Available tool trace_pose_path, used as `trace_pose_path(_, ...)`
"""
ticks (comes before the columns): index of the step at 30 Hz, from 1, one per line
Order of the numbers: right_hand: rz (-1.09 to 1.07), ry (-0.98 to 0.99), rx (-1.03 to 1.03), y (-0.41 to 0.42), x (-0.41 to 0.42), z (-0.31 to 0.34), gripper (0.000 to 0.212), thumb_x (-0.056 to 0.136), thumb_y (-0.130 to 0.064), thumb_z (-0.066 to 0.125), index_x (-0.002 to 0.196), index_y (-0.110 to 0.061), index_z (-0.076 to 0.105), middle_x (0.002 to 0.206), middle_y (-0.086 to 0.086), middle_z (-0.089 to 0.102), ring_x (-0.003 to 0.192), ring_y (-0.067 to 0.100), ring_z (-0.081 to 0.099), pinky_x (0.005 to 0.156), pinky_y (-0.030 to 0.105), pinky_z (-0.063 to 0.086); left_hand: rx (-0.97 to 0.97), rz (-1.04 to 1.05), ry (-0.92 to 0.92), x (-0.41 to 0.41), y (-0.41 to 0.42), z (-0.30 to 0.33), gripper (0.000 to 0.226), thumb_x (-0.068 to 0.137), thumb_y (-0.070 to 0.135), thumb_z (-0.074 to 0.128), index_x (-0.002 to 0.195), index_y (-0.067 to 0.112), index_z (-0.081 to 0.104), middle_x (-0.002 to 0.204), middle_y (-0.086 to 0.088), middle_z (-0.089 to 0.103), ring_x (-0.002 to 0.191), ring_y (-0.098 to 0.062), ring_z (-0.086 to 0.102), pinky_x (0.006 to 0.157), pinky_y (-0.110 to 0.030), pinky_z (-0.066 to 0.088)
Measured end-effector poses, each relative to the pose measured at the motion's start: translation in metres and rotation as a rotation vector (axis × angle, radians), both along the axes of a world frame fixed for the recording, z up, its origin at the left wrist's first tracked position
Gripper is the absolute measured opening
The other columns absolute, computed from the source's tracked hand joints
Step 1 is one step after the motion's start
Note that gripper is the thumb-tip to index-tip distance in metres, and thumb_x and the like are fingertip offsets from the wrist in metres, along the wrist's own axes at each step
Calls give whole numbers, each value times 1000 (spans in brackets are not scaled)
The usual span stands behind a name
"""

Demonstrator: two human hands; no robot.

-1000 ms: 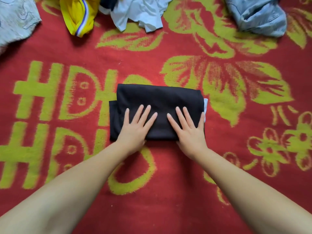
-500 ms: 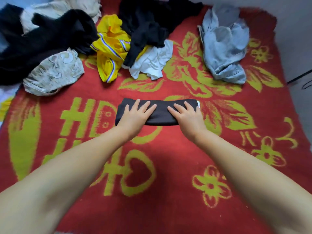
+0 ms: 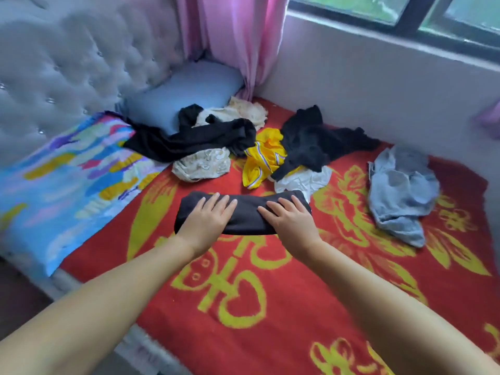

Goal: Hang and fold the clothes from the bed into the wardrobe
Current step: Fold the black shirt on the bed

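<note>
A folded black garment (image 3: 247,212) lies on the red and yellow blanket (image 3: 270,307) in the middle of the bed. My left hand (image 3: 207,220) lies flat on its left half with straight fingers. My right hand (image 3: 290,221) lies flat on its right half the same way. Behind it sit loose clothes: a long black piece (image 3: 189,142), a cream patterned piece (image 3: 201,165), a yellow striped shirt (image 3: 263,158), another black piece (image 3: 316,142), a white piece (image 3: 303,181) and a pale blue shirt (image 3: 400,190). No wardrobe is in view.
A colourful pillow (image 3: 62,180) lies at the left and a blue pillow (image 3: 184,96) at the back. A grey tufted headboard (image 3: 67,63), a pink curtain (image 3: 238,36) and a wall under a window (image 3: 378,71) bound the bed.
The view has tilted up and back, so the whole heap, pillows, headboard and window now show. Both hands stay flat on the folded black garment.
</note>
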State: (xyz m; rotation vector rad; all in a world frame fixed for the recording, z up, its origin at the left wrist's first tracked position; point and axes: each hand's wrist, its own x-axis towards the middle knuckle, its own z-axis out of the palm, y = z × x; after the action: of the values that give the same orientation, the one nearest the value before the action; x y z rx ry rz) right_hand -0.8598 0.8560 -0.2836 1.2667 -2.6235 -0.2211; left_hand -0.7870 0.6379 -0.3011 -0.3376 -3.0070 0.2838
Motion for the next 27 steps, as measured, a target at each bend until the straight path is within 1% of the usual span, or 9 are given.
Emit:
trace_pose_path(3,144,-4,-6,-35,34,21,66,48,-14,88,112,-20,71,104,4,70,92,30,68,88,50,53,48,188,35,70,-20,15,53,73,-6,62,126,0,59,120,-20,64,109,-39,62,81,-49,55)
trace_pose_path(6,281,-33,-3,-78,79,39,68,48,-14,90,113,-21,71,106,3,70,95,29,68,88,50,53,111,393,71,151,-35,37,69,79,-9,61,144,2,37,140,-21,48,131,-39,44,103,-50,41)
trace_pose_path(9,419,-69,42,-122,128,56,65,79,-13,71,139,-23,49,137,5,54,127,31,50,111,50,32,69,613,-14,219,-55,53,65,94,-5,35,152,6,9,155,-15,23,145,-32,18,117,-42,17)
trace_pose_path(11,523,-62,63,-152,168,62,61,92,-10,53,148,-23,34,150,5,39,139,31,34,118,48,17,42,683,75,272,-72,59,62,86,-6,42,147,0,29,142,-21,43,135,-38,38,110,-46,32)
trace_pose_path(14,640,-12,25,-199,232,68,65,73,-9,74,133,-24,56,131,5,60,121,32,56,107,51,36,60,808,94,355,-96,62,64,58,-9,68,121,-6,60,105,-22,67,100,-42,65,81,-49,56)
trace_pose_path(16,707,5,-11,-229,276,68,66,53,-8,85,115,-22,69,110,5,70,101,32,67,92,51,50,62,886,102,408,-104,70,66,52,-11,69,117,-6,62,100,-22,68,94,-41,67,75,-47,58)
trace_pose_path(21,937,2,-30,-297,416,59,68,41,-11,89,106,-22,74,101,4,72,90,32,70,80,48,56,83,1118,53,562,-129,55,77,76,-11,58,147,-1,28,139,-22,45,133,-40,40,111,-44,34)
trace_pose_path(24,1043,-42,0,-339,511,42,71,35,-12,89,103,-24,75,97,1,72,83,29,70,75,42,58,-17,1174,-26,665,-156,46,89,39,-5,86,125,-1,59,102,-16,67,100,-38,66,81,-40,57)
trace_pose_path(27,1107,-110,15,-372,606,31,73,33,-10,87,104,-24,75,96,0,72,82,28,70,75,40,58,-62,1285,-65,765,-177,40,92,22,-3,88,112,1,68,89,-13,69,85,-34,70,65,-36,59)
